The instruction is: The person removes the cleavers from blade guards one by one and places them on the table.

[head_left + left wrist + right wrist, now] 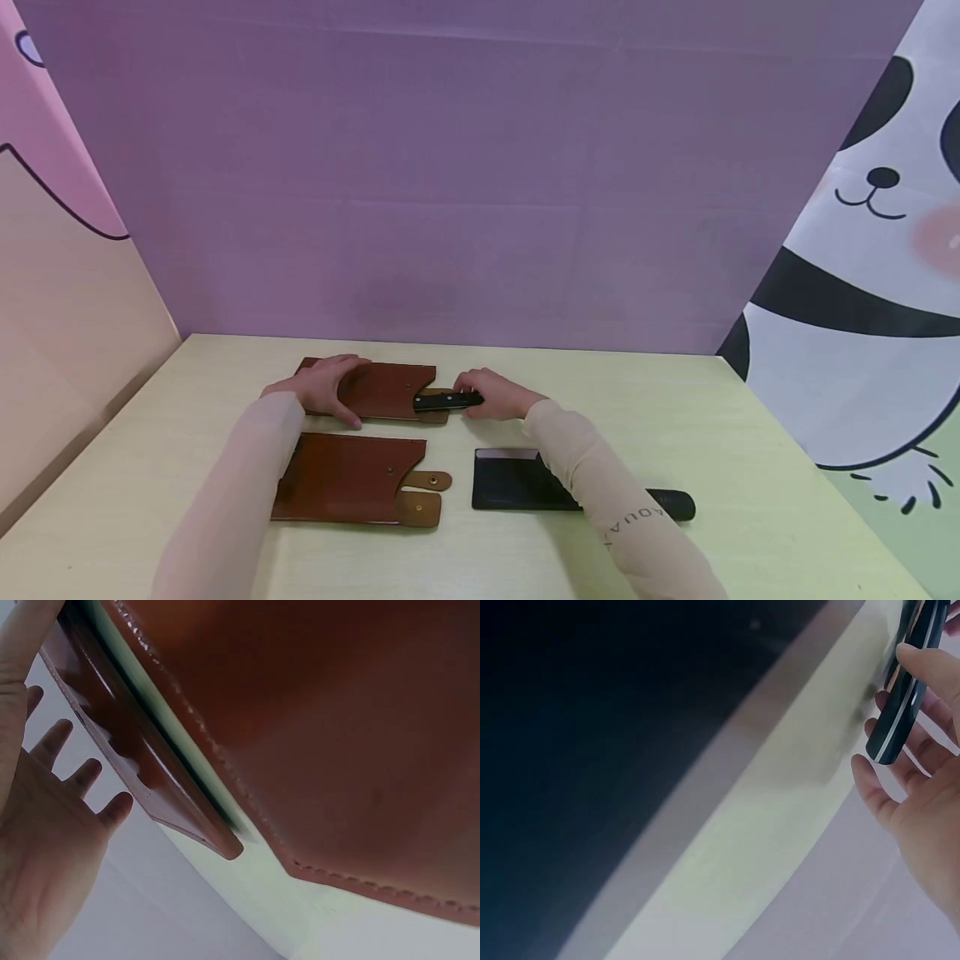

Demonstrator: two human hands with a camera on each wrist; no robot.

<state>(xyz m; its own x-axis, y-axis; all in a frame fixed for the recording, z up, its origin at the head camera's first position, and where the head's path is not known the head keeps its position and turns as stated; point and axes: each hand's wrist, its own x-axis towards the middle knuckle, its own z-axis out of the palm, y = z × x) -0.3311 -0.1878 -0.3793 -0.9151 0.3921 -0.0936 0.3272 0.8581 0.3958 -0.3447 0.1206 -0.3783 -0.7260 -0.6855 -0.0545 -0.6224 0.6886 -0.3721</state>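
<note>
So the black knife handle sticks out of the right-hand mouth of the far brown sheath. No blade showing, so I'm guessing it's inside. Right hand, just off the sheath's right end, pinches the handle, thumb on one side, fingers on the other. Left hand is spread over the sheath's left part, thumb apart from the fingers.

My worry: if that left hand doesn't press firmly, any push or pull on the handle could drag or twist the whole sheath. A crooked angle might let the edge bite the stitching. The tan tab by the mouth could snag too.

Nearer the camera than that sheath there's a second brown sheath, and to its right a black-bladed cleaver under the right sleeve; a careless forearm could knock it.
</note>
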